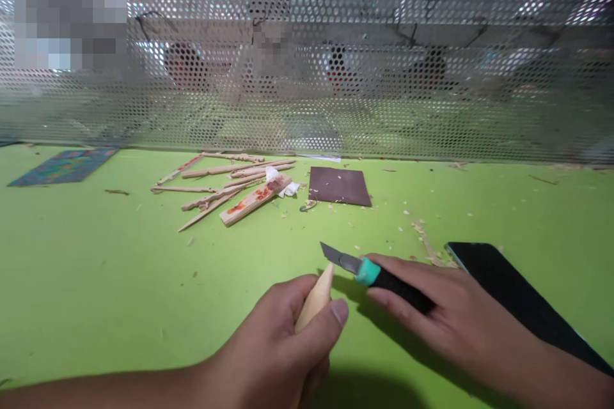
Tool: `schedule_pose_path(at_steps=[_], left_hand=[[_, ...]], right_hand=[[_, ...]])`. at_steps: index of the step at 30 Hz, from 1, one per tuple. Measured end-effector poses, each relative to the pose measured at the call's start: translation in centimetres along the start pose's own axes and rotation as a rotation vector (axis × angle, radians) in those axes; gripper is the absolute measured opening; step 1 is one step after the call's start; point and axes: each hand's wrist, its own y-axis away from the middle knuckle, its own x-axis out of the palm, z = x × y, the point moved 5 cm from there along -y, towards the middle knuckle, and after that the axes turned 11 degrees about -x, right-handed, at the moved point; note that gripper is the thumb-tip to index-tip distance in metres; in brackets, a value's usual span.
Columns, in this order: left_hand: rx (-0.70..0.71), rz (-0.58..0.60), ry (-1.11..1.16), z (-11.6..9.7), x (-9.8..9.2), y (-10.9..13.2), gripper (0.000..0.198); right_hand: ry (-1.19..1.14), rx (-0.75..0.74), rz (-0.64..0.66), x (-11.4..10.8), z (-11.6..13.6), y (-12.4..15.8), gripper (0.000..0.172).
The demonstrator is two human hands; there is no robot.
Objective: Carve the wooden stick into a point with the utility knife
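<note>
My left hand (283, 339) is closed round a pale carved wooden stick (316, 297), whose rounded tip pokes out above my thumb. My right hand (446, 319) grips a craft knife (369, 271) with a black handle and a teal collar. Its grey blade points left and away, just above and to the right of the stick's tip. Both hands hover low over the green table (96, 281).
A pile of whittled wooden sticks (230, 188) and a flat red-stained piece lie further back, beside a brown sandpaper square (338, 186). A black phone (518, 297) lies at right. A colourful card (64, 166) rests far left. Perforated metal screen (307, 77) closes the back. Wood shavings are scattered about.
</note>
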Motion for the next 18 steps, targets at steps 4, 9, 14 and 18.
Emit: schedule_pose_path(at_steps=[4,9,14,18], left_hand=[[0.035,0.026,0.023,-0.2,0.0,0.1,0.035],[0.011,-0.006,-0.015,-0.1,-0.3,0.1,0.04],[-0.002,-0.022,0.004,0.4,-0.3,0.0,0.039],[-0.026,-0.05,-0.025,1.0,-0.5,0.0,0.047]], right_hand=[[-0.012,0.003,0.011,0.0,-0.2,0.1,0.034],[-0.081,-0.026,0.051,0.1,0.3,0.1,0.03],[-0.135,-0.045,0.086,0.4,0.7,0.0,0.031],[-0.105,-0.026,0.044,0.5,1.1,0.1,0.029]])
